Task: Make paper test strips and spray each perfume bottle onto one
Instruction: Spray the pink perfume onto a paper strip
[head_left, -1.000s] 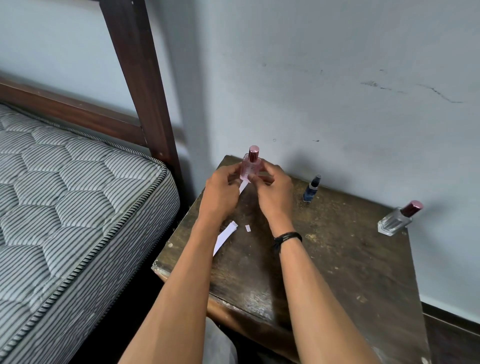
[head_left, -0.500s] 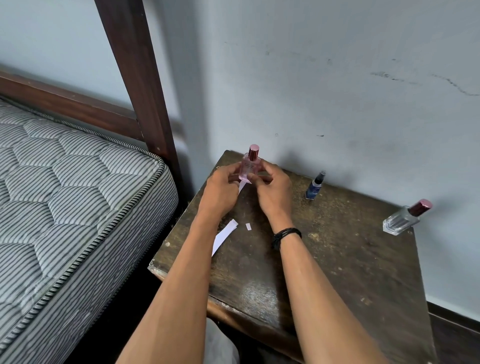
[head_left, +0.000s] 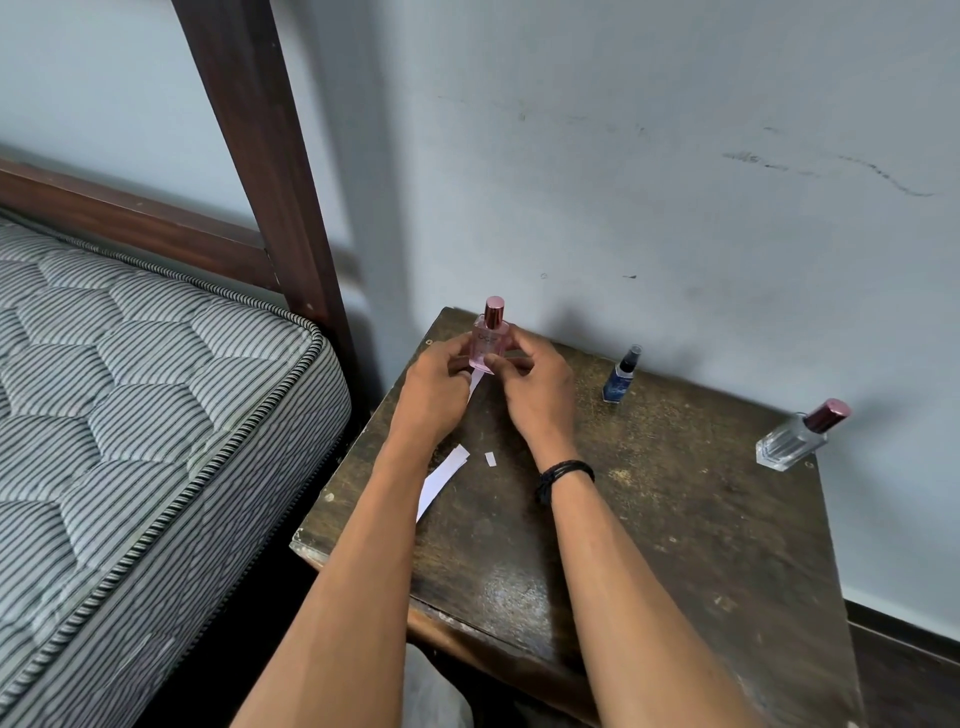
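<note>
On the dark wooden table (head_left: 675, 519) a pink perfume bottle (head_left: 488, 338) with a rose cap stands near the back left corner. My left hand (head_left: 431, 395) and my right hand (head_left: 535, 389) meet just in front of it. Both pinch a narrow white paper strip (head_left: 475, 383) whose end hangs below the fingers. Whether the fingers touch the bottle is unclear. A longer paper strip (head_left: 441, 480) and a tiny paper scrap (head_left: 490, 458) lie on the table below my hands. A small blue spray bottle (head_left: 621, 376) stands further right. A clear bottle with a dark red cap (head_left: 800, 436) leans at the far right.
A striped mattress (head_left: 130, 415) on a dark wooden bed frame (head_left: 270, 182) sits close to the table's left side. The grey wall (head_left: 675, 208) runs right behind the table. A dark gap separates bed and table.
The view has shifted slightly. My hands stay together at the pink bottle, still working the paper strip between the fingers. Nothing on the table has moved.
</note>
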